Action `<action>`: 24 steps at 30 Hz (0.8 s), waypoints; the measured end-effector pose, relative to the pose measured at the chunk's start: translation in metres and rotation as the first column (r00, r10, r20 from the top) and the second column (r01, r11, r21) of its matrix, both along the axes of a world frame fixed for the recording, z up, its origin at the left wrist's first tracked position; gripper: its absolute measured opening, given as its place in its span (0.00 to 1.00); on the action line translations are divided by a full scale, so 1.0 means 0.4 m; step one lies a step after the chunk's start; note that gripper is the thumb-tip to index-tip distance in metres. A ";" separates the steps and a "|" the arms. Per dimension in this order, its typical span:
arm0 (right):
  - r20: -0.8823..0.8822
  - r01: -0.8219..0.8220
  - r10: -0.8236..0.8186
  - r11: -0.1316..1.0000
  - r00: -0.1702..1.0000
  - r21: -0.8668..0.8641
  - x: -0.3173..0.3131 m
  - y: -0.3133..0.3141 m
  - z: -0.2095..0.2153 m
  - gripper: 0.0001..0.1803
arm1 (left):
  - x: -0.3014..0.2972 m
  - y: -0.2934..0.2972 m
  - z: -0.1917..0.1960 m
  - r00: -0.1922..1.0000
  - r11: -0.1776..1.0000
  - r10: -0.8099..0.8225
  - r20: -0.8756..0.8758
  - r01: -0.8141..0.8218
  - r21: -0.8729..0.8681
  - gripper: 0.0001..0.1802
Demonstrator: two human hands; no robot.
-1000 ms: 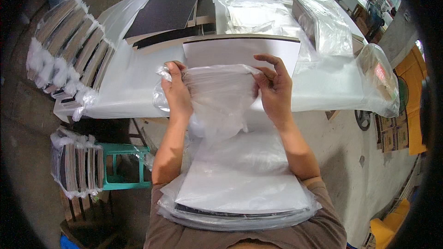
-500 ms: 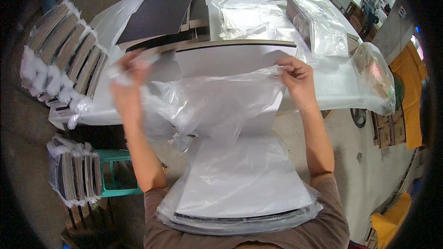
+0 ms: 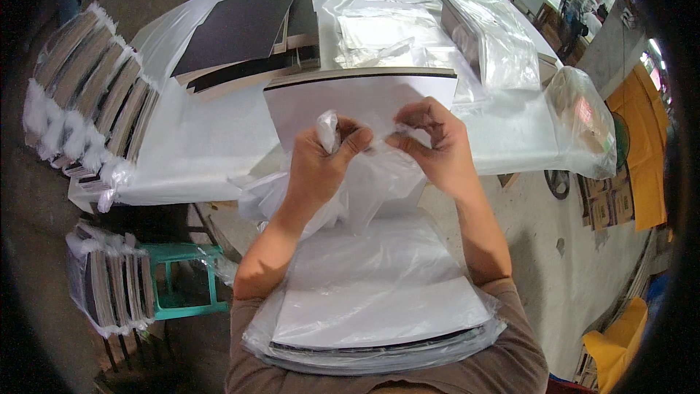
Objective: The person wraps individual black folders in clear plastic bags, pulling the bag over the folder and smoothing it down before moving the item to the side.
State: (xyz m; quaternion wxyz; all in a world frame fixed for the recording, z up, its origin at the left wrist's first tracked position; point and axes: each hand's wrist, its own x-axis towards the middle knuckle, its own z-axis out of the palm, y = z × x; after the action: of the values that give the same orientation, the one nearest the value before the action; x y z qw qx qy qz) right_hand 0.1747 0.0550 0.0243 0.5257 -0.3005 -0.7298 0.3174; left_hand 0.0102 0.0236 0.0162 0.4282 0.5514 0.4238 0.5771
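At the bottom centre a stack of bagged boards (image 3: 379, 321) lies on the person's lap, each white sheet already inside clear plastic, so part of the packing looks done. Above it, mid-frame, both hands work one clear bag (image 3: 364, 182) that hangs loose between them and is not yet over a board. The left hand (image 3: 317, 164) has its fingers closed into a fist around a bunched part of the bag's upper edge. The right hand (image 3: 434, 142) has its fingers curled, pinching the same edge just beside the left; the two hands nearly touch. The bag's mouth does not look opened yet.

Just behind the hands, a white board (image 3: 357, 98) with a dark rim rests at the near edge of the bench (image 3: 211, 146), bare, so it seems still to be bagged. Farther back, upper left of centre, dark boards (image 3: 240, 25) lie unwrapped, and spare bags (image 3: 386, 29) lie at upper centre. Wrapped bundles (image 3: 87, 95) stand at the left.
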 end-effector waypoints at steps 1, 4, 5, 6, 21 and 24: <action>-0.039 -0.026 0.022 0.996 0.999 -0.089 -0.001 -0.002 0.003 0.07 | 0.002 0.000 0.003 0.999 1.000 -0.008 -0.033 0.008 0.004 0.08; -0.143 -0.088 0.052 0.962 0.988 -0.258 -0.006 -0.008 0.025 0.08 | -0.006 0.001 0.001 1.000 0.999 -0.013 0.017 0.014 -0.037 0.09; -0.168 -0.081 0.038 0.963 0.985 -0.258 -0.008 -0.010 0.032 0.09 | -0.024 -0.002 -0.006 0.988 0.993 0.110 -0.107 -0.105 0.052 0.11; -0.193 -0.070 0.019 0.963 0.981 -0.259 -0.007 -0.010 0.037 0.10 | -0.055 -0.001 -0.024 0.948 0.967 0.235 -0.216 -0.205 0.151 0.12; -0.137 0.137 -0.202 0.916 0.970 -0.378 0.214 0.017 -0.004 0.23 | -1.008 -0.532 -0.094 0.443 0.455 0.857 0.265 -0.890 0.018 0.22; -0.082 0.070 -0.112 0.912 0.990 -0.403 0.127 0.002 -0.006 0.15 | -0.751 -0.311 0.031 0.336 0.333 0.923 -0.189 -0.942 -0.046 0.20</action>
State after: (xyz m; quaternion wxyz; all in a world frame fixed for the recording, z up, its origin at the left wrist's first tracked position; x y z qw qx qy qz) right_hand 0.2256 0.0557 0.0218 0.5047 -0.4183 -0.6065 0.4499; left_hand -0.2902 -0.1007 0.0288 0.0313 0.2118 0.7308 0.6481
